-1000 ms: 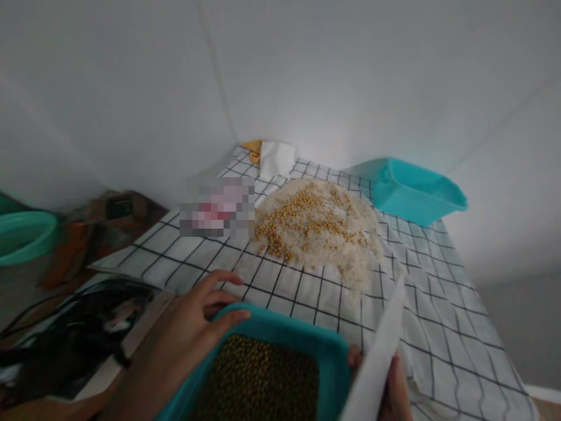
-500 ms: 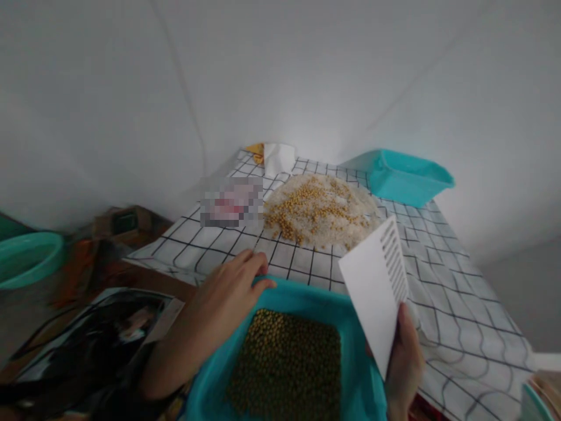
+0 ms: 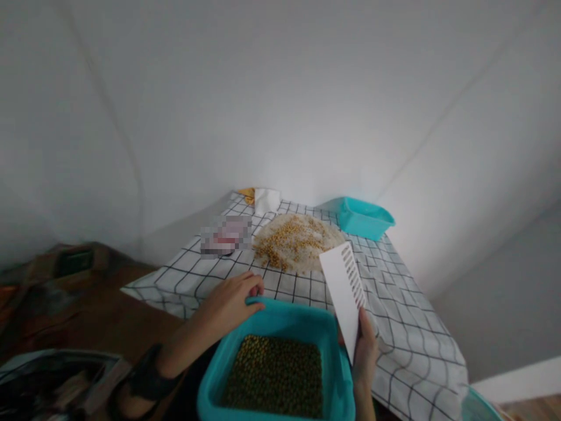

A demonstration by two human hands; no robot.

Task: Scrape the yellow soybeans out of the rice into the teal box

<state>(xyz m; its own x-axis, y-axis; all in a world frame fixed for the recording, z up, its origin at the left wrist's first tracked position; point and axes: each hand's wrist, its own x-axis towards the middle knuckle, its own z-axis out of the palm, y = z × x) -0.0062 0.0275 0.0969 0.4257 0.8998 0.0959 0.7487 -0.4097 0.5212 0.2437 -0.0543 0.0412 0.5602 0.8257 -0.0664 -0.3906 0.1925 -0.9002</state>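
In front of me a teal plastic basin [image 3: 289, 309] holds a layer of small round beans [image 3: 274, 374], greenish-brown in the shade. My left hand [image 3: 239, 297] is closed over the basin's far left corner, its thumb lying along the rim. My right hand [image 3: 366, 351] grips a white flat panel with a row of slots [image 3: 342, 289]. The panel stands tilted at the basin's right side, and some fingers are hidden behind it. Past the basin, yellow beans [image 3: 280, 240] lie scattered over a broad, pale, grainy heap [image 3: 322, 237].
A white cloth with black grid lines [image 3: 412, 339] covers the table. A second teal basin [image 3: 366, 221] stands at the back right. White paper [image 3: 266, 200] and a yellow item [image 3: 248, 195] lie at the back left, near a blurred-out packet [image 3: 225, 237]. A box [image 3: 72, 263] is on the floor.
My view has tilted up and turned, so the table sits lower and farther left. Both hands keep their holds on the basin and the slotted panel.
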